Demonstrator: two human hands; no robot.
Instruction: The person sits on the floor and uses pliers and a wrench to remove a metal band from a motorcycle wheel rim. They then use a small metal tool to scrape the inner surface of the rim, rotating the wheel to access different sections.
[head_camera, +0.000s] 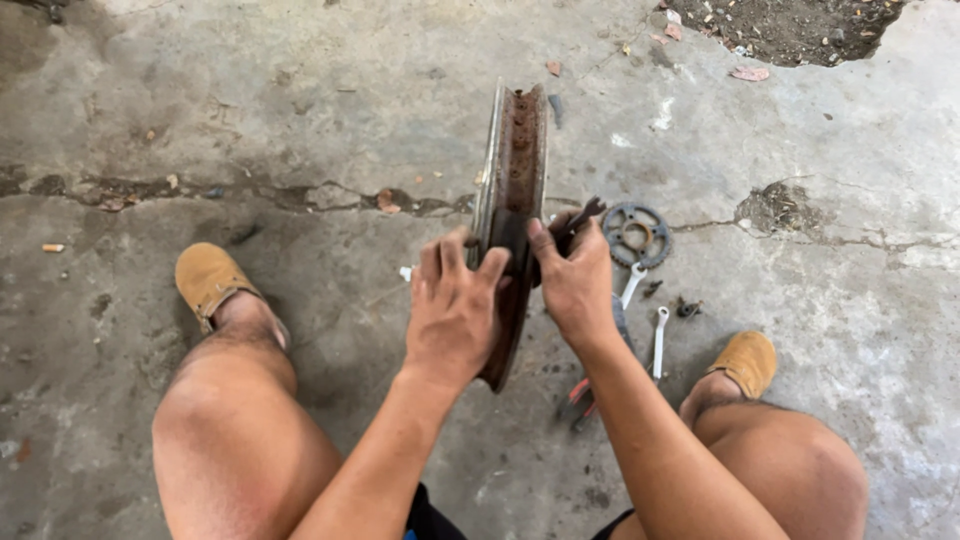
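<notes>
A rusty metal wheel rim stands upright on its edge on the concrete floor between my knees. My left hand grips the near part of the rim from the left, fingers over its edge. My right hand presses against the rim's right side and holds a small dark tool whose tip sticks up above my fingers. The lower part of the rim is hidden behind my left hand.
A toothed sprocket lies on the floor right of the rim. Two pale wrenches and small dark parts lie near it. Red-handled pliers rest under my right forearm. My tan shoes flank the rim. A dirt patch is at the top right.
</notes>
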